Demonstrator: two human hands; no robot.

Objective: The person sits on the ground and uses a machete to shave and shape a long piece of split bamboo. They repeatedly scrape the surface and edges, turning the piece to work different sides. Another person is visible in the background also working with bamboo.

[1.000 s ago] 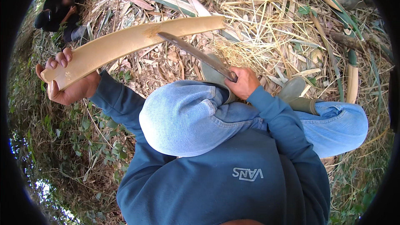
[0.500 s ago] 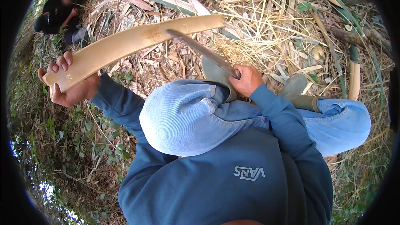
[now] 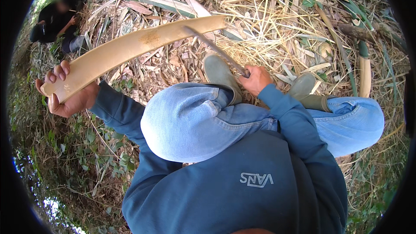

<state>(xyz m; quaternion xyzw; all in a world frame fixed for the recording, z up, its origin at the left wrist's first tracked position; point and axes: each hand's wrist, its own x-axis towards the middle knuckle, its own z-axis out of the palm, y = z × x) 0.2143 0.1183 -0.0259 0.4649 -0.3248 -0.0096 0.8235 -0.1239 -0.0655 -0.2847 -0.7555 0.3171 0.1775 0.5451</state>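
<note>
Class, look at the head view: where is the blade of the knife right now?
The blade runs up-left from the right hand near picture centre, its tip meeting the far end of the pale bamboo slat held by the left hand.

Sunlit ground (image 3: pixel 277 26), dry bamboo litter (image 3: pixel 260 0), weeds (image 3: pixel 82 143)

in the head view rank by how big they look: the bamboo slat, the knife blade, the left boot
1. bamboo slat, longest by far
2. knife blade, long but thin
3. left boot, partly hidden by the knee, so its rank against the blade is unsure
</note>
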